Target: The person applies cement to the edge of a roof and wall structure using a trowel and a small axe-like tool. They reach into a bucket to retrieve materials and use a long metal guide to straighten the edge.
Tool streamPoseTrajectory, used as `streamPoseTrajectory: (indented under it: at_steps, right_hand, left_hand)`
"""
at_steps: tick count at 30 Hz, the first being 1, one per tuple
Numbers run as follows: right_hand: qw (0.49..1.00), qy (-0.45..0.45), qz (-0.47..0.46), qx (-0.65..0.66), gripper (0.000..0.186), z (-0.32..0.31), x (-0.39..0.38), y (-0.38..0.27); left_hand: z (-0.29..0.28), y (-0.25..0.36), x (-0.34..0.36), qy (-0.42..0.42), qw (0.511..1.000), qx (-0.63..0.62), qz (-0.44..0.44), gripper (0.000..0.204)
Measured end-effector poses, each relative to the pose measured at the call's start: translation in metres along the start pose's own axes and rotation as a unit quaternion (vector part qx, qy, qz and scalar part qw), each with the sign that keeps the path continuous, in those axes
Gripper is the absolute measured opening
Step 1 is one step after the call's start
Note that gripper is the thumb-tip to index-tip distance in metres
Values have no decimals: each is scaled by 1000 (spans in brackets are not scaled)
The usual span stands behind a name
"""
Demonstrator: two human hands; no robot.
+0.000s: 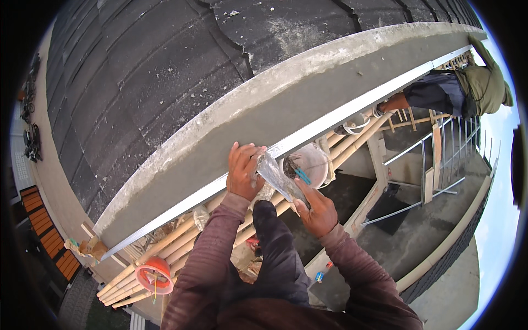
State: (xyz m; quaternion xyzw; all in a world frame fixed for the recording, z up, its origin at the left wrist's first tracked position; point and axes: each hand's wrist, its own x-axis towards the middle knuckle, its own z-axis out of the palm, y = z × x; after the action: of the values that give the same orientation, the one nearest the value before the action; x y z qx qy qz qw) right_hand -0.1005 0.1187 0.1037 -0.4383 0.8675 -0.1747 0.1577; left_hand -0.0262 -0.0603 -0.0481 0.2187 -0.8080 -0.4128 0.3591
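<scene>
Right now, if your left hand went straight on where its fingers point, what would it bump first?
Probably the smooth grey cement band just past the fingertips of my left hand; I can't tell how much gap there is.

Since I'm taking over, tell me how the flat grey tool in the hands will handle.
The flat grey tool is probably stiff: it shows no sag between the left hand and right hand. Its smeared face may feel gritty; looking thin, it is likely light.

Bucket (321, 176) right of tool (275, 174), apparently on poles (357, 144)
</scene>
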Motion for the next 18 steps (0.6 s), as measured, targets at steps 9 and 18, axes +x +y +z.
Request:
streamPoseTrajectory:
  at_steps: [9,18]
  right_hand:
    - [1000,-5,27,2,52,-3,-7,-8]
    - [975,47,177,126,45,1,-127,-10]
  left_hand:
    - [-4,-3,-4,-25,1000,-1,12,54]
    - [-3,3,4,-3,1000,15,-10,59]
